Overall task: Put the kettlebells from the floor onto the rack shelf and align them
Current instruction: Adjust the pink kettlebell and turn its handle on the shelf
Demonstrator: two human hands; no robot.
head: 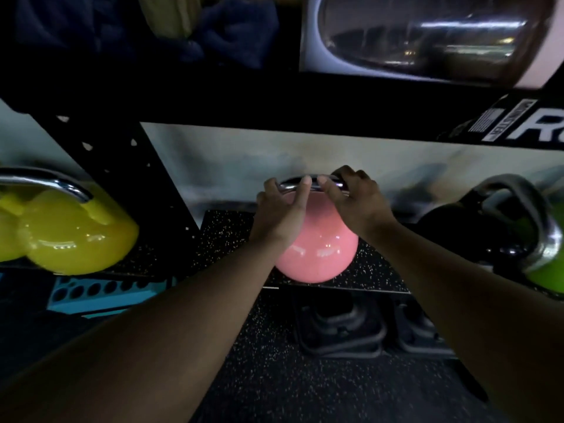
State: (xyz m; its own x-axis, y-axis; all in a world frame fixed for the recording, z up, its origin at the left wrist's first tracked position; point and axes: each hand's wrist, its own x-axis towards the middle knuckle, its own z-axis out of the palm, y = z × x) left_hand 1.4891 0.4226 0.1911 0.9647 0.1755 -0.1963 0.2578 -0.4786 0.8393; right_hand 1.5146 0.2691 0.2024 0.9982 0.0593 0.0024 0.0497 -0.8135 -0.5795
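Note:
A pink kettlebell (317, 248) with a chrome handle stands on the speckled black shelf (225, 227) of the rack, near the middle of the view. Both my hands grip its handle side by side: my left hand (282, 206) on the left part, my right hand (355, 199) on the right part. On the same shelf, a yellow kettlebell (76, 236) sits to the left beyond a black upright, and a black kettlebell (464, 227) and a green one (546, 270) sit to the right.
A black perforated rack upright (128, 178) slants between the yellow and pink kettlebells. A black crossbar (305, 102) runs overhead, with a large pale kettlebell (427, 35) above it. Dark weights (341, 325) rest on the speckled floor below the shelf. A blue perforated piece (100, 294) lies lower left.

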